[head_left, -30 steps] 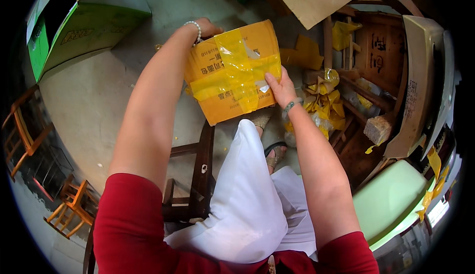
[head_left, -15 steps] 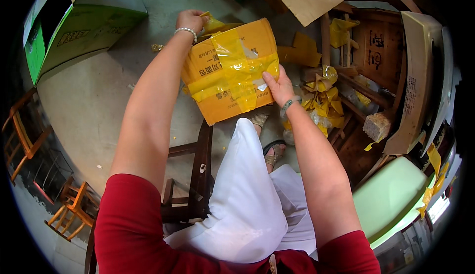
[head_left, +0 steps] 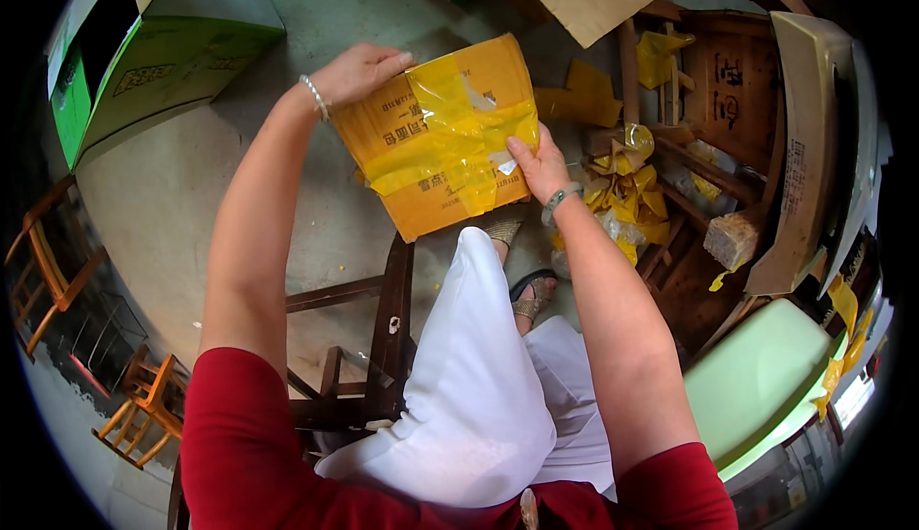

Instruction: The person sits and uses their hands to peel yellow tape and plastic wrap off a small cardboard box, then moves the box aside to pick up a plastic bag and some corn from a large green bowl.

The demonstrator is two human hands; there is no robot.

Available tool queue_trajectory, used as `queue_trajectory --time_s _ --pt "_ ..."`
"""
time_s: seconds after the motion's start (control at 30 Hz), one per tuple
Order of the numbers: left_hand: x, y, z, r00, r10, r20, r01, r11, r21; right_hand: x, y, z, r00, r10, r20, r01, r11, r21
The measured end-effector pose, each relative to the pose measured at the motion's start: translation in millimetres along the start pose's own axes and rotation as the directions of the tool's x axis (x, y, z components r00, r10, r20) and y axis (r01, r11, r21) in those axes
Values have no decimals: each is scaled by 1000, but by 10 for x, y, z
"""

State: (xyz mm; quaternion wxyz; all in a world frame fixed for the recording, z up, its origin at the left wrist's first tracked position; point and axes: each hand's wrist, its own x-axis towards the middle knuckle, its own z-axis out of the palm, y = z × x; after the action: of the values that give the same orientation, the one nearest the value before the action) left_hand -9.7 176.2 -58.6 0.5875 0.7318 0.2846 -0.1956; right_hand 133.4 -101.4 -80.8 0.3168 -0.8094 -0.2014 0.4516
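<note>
I hold a flat yellow-orange cardboard box (head_left: 421,180) crossed with yellow tape, out over my knees. My left hand (head_left: 356,70), with a bead bracelet at the wrist, grips its far top edge. At the box's right side my right hand (head_left: 538,162) has its fingertips on a loose bit of tape. A green bangle sits on that wrist. Below the box are my white trousers and sandalled feet (head_left: 529,293).
A big green and white carton (head_left: 144,51) lies open at the far left. Yellow tape scraps and plastic (head_left: 627,195) litter the floor on the right beside dark wooden furniture (head_left: 713,99). A dark wooden frame (head_left: 388,334) stands under my left arm; small chairs (head_left: 43,267) at left edge.
My left hand has slid along the box's top edge to lie flatter over it. The box has tipped a little toward me, while my right hand stays at the tape.
</note>
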Motion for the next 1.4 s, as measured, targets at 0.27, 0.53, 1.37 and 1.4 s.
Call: queue_trajectory --time_s 0.27,0.53,1.37,1.4 --pt "-204 31 208 945 177 -275 -119 970 214 -7 -80 21 1000 -2 15 3 1000 -30" --pt "-471 322 561 785 -150 -601 219 975 44 27 36 -3 1000 3 -2 -3 1000 -10" --pt "-294 185 480 854 242 -461 37 855 517 -21 31 22 999 31 -20 -32 999 -16" --pt "-276 226 411 877 128 -462 60 927 369 -4 6 -1 999 37 -2 -37 999 -26"
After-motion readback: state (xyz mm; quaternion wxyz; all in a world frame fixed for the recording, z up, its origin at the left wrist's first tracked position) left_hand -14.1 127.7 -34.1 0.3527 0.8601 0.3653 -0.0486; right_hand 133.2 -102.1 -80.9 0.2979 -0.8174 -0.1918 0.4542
